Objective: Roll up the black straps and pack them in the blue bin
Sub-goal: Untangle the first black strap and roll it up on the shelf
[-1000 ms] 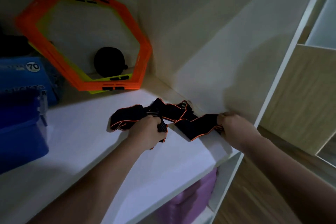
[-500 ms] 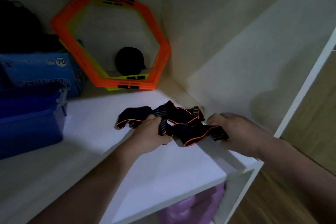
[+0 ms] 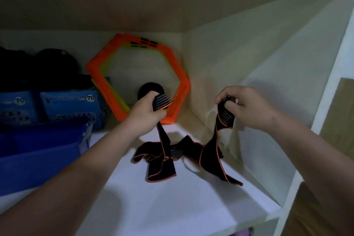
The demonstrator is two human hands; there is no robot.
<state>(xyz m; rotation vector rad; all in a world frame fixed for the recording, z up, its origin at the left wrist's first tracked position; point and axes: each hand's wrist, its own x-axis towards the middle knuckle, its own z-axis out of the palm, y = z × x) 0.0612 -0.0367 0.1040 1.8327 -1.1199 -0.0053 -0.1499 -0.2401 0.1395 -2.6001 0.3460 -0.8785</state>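
Black straps [image 3: 183,156] with orange edging, tangled in a loose heap on the white shelf [image 3: 172,207], near the right side wall. Two striped ends lifted clear of the heap: one gripped in the left hand [image 3: 146,113], fist closed around it with the striped tab poking out on top; the other pinched in the right hand [image 3: 247,106], fingers curled shut on it, strap hanging down to the pile. Both hands raised above the shelf, well apart from each other. Rest of the straps unrolled, touching the shelf surface. Blue bin [image 3: 38,151] at the left of the same shelf, well apart from the straps, inside too dark to tell contents. Behind it, blue boxes [image 3: 70,106] marked 70. Orange hexagonal rings [image 3: 178,74] leaning against the back wall, a round black object [image 3: 147,87] seen through them. Dark items [image 3: 38,67] on top of the boxes, too dim to identify.
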